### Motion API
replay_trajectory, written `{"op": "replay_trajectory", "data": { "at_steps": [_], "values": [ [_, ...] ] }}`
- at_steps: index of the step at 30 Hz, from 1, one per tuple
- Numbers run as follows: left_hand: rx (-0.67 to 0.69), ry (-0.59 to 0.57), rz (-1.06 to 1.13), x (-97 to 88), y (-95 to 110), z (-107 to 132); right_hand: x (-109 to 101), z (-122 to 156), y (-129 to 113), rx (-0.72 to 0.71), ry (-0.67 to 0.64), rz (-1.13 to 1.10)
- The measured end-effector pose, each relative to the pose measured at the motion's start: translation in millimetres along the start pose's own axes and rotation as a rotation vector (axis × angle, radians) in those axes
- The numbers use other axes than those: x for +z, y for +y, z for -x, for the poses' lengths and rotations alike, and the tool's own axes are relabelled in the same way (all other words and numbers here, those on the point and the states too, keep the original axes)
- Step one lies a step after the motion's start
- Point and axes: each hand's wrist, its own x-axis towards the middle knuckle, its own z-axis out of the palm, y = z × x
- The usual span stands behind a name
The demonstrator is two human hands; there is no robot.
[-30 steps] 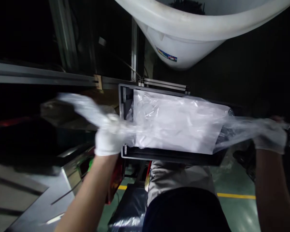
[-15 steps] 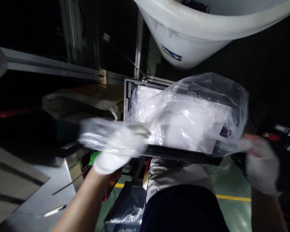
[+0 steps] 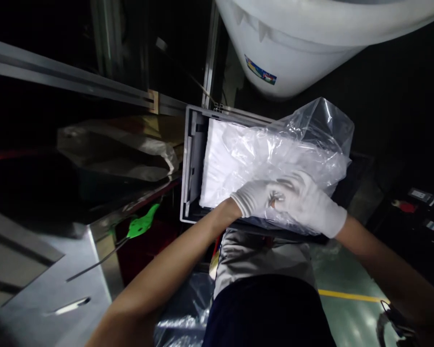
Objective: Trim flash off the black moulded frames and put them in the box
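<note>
Above the near long side of the dark plastic crate [image 3: 185, 164], the gloved left hand [image 3: 256, 195] and gloved right hand [image 3: 309, 205] meet, fingers curled; whether they pinch film, I can't tell from here. The clear plastic bag [image 3: 325, 123] lies under and beyond them in the crate, its long axis along the crate's, one loose corner past the far edge. The right hand is nearer that corner. A narrow gap separates white sheeting [image 3: 215, 161] from the crate's left wall.
</note>
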Motion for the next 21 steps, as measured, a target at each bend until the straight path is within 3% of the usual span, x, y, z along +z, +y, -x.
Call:
{"op": "replay_trajectory", "data": {
  "at_steps": [4, 7, 9, 12, 15, 18, 19, 21],
  "values": [
    [0.026, -0.006, -0.090, 1.2, -7.4, 8.2, 27.8, -11.4, 33.3, 0.326, 0.028, -0.545],
    [-0.008, 0.067, -0.277, 1.7, -6.9, 19.7, 51.4, -17.1, 43.9, 0.650, 0.109, -0.571],
    [-0.017, 0.076, -0.320, 0.2, -5.8, 25.5, 61.4, -22.8, 44.3, 0.793, -0.004, -0.602],
    [-0.062, 0.243, -0.354, -4.4, -5.2, 34.1, 63.9, -32.9, 43.1, 0.697, -0.287, -0.762],
    [-0.192, 0.585, -0.363, -0.3, -0.3, 55.7, 59.0, -38.9, 49.4, 0.530, -0.465, -0.955],
    [-0.267, 0.903, -0.386, 22.6, 17.7, 91.1, 60.5, -38.3, 59.7, 0.447, -0.575, -1.165],
    [-0.278, 0.936, -0.385, 32.8, 25.9, 101.6, 63.1, -37.6, 61.9, 0.436, -0.597, -1.223],
    [-0.330, 0.809, -0.229, 51.3, 41.9, 113.4, 69.0, -37.5, 63.2, 0.437, -0.615, -1.298]
  ]
}}
